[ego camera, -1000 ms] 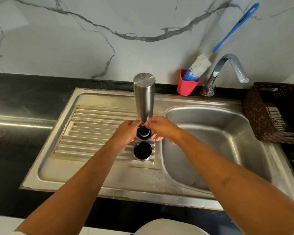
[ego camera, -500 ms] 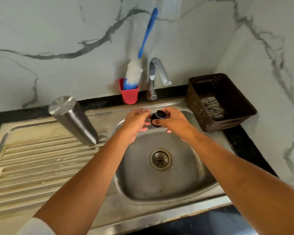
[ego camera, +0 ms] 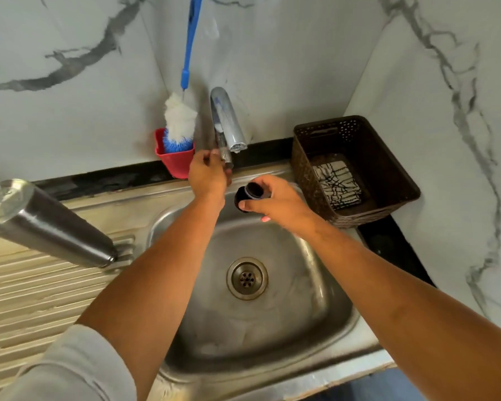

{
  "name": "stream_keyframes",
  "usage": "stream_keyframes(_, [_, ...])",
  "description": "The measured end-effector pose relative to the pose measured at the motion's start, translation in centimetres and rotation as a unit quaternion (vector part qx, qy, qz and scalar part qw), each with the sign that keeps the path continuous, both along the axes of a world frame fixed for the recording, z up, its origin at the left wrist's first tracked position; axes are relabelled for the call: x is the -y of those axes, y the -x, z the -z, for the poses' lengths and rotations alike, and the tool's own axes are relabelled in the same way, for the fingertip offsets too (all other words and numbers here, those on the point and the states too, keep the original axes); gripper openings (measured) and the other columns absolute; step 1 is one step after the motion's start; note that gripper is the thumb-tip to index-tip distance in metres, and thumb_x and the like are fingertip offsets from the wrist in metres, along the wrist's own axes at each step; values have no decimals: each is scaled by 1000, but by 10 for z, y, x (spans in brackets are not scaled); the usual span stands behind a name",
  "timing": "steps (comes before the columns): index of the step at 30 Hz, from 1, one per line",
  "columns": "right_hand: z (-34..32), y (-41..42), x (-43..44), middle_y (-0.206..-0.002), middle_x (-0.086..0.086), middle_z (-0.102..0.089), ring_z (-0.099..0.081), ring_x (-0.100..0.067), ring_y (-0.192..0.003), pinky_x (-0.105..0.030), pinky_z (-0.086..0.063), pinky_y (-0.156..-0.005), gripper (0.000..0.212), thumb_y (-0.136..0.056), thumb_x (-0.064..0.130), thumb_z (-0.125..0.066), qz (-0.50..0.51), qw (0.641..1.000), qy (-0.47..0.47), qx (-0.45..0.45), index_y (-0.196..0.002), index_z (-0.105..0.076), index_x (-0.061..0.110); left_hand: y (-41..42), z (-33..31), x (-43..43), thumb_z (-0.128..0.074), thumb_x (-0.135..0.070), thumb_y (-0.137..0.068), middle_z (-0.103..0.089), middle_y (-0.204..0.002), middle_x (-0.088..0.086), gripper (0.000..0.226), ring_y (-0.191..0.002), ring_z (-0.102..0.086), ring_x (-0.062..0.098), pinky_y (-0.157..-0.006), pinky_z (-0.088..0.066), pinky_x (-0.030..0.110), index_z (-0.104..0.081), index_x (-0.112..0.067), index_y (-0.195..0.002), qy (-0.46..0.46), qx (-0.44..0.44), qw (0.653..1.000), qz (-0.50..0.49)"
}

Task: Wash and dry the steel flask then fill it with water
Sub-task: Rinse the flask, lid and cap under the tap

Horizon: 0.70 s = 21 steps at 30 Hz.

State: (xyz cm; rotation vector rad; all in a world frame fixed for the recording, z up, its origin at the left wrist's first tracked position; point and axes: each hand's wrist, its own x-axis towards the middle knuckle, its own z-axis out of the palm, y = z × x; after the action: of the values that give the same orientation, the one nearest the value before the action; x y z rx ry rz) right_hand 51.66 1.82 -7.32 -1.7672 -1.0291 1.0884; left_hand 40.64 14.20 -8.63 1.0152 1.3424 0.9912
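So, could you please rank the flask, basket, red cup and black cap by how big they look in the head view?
Largest: flask and basket, about alike; the flask is nearer, so unranked.
Then red cup.
Smallest: black cap.

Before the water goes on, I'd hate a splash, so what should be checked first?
1. Grip of left hand on tap: ok.
2. Hold of right hand on flask cap, over the sink: ok.
3. Tap's spout directly above the flask cap: cannot tell.
4. Uncovered drain: ok.
5. Inverted steel flask on the drainboard, away from both hands: ok.
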Motion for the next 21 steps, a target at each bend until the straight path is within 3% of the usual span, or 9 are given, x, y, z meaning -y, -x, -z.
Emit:
stream_keyframes(2, [4,2,-1,-113,-3,-69,-70,-19,-103,-37,-65,-75,43,-78,15,-90,-3,1000,-5,-28,-114,-68,20,7,8,0,-48,-24,-111,-66,-80,4,20,-65,-65,19,-56,-52,30,-58,-18,-95,96,81,991,-40])
stream_keyframes(5, [7,5,-4,-111,-5,-70,-76,-21,-94,-35,-66,-75,46,-79,14,-91,-10,999,-14,-50,-117,-68,17,16,3,4,-50,-34,-110,-70,-85,4,23,-70,-67,21,-64,-55,34,-62,-15,-107,153,83,985,-18])
stream_keyframes(7, [9,6,-6,-109,-5,-73,-78,-19,-86,-35,-65,-75,45,-81,20,-90,-5,999,-21,-47,-120,-68,18,21,-2,17,-47,-53,-107,-73,-96,5,39,-80,-70,20,-66,-57,35,-62,-18,-118,208,52,976,43])
stream_keyframes(9, [13,7,-6,-106,0,-74,-77,-16,-87,-35,-65,-73,45,-82,30,-89,-11,999,-44,7,-121,-70,20,30,-5,37,-40,-69,-102,-74,-100,8,57,-87,-70,22,-70,-57,36,-65,-20,-119,250,-4,956,156])
stream_keyframes(12, [22,12,-3,-102,8,-73,-71,-9,-92,-31,-60,-78,38,-85,41,-84,-36,990,-94,98,-118,-74,24,39,3,54,-30,-79,-98,-74,-81,8,77,-64,-63,17,-56,-50,25,-71,-15,-111,291,-21,933,209])
stream_keyframes(14, [25,17,1,-101,5,-68,-65,-9,-89,-30,-55,-77,31,-94,42,-74,-59,976,-134,162,-119,-72,24,40,2,58,-27,-84,-94,-65,-63,5,83,-49,-51,13,-45,-39,18,-71,-15,-90,288,-22,937,198])
stream_keyframes(17, [28,29,7,-92,1,-62,-59,-15,-79,-33,-48,-68,19,-106,38,-51,-97,953,-132,257,-111,-55,19,39,1,66,-28,-86,-93,-51,-53,1,80,-43,-40,10,-40,-28,19,-62,-18,-69,244,-36,945,217])
stream_keyframes(19, [31,37,5,-83,-1,-63,-61,-19,-72,-37,-48,-63,16,-108,34,-42,-68,958,-99,259,-104,-46,19,35,9,74,-32,-79,-98,-51,-54,1,73,-42,-42,10,-40,-29,22,-63,-18,-73,182,-35,958,216])
stream_keyframes(21, [28,38,-5,-83,-6,-65,-62,-22,-69,-39,-49,-60,26,-108,37,-37,3,983,-43,177,-104,-51,15,33,17,82,-35,-75,-99,-63,-67,1,67,-56,-60,17,-52,-46,31,-66,-17,-88,66,-59,975,202])
